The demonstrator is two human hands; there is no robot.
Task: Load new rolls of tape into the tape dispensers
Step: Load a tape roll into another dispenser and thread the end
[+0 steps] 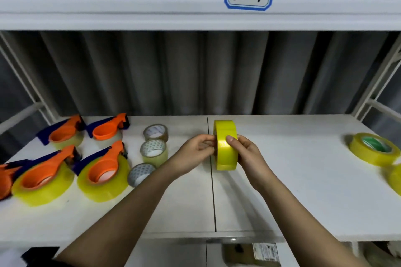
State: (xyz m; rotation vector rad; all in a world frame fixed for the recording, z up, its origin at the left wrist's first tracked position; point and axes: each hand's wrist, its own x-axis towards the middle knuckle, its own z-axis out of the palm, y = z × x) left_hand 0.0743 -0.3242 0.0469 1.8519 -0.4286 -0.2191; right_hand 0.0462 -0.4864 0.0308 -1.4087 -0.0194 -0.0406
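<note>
Two hands are holding one yellow roll on edge above the middle of the tabletop, over the seam between its two panels. The left hand is pinching the roll's left face; the right hand is wrapping its thumb and fingers around the rim. Both grips are closing on the roll, likely searching for the tape's free end. Four orange dispensers are lying at left, each already carrying tape, with three small rolls standing just beside them. Another yellow roll is lying flat at far right.

Risks, as judged: the smooth rim may be slipping from the pinch, letting the roll drop and wheel toward the front edge; a peeled end may be sticking back onto fingers. Open room is lying centre and right; the left is crowded, and the shelf above is limiting lift.
</note>
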